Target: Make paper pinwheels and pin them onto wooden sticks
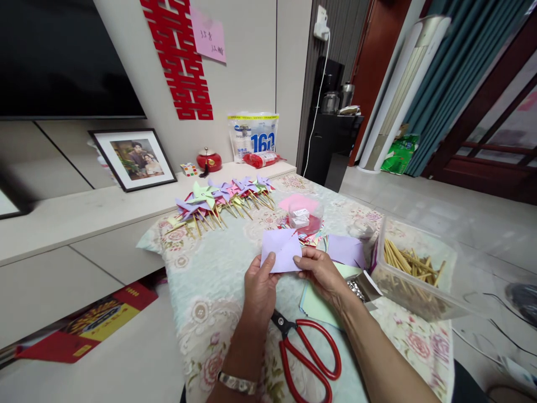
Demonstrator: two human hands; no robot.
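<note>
A square of purple paper [280,246] with diagonal cuts is held up over the table. My left hand [259,285] pinches its lower left part, thumb on top. At its right edge, my right hand [321,271] grips the same sheet between thumb and fingers. Just below my hands lie scissors [308,358] with red handles, their blades partly hidden by my left arm. Under my right wrist are light green paper sheets [316,307] and a small open box of shiny metal pieces [356,290]. More purple paper [347,250] lies just beyond my right hand.
Finished paper pinwheels [205,196] on sticks lie in a row at the table's far left. A clear plastic bin [419,291] of wooden sticks stands at the right edge. Beyond my hands sits a clear round container [308,215]. A framed photo [134,159] leans on the cabinet.
</note>
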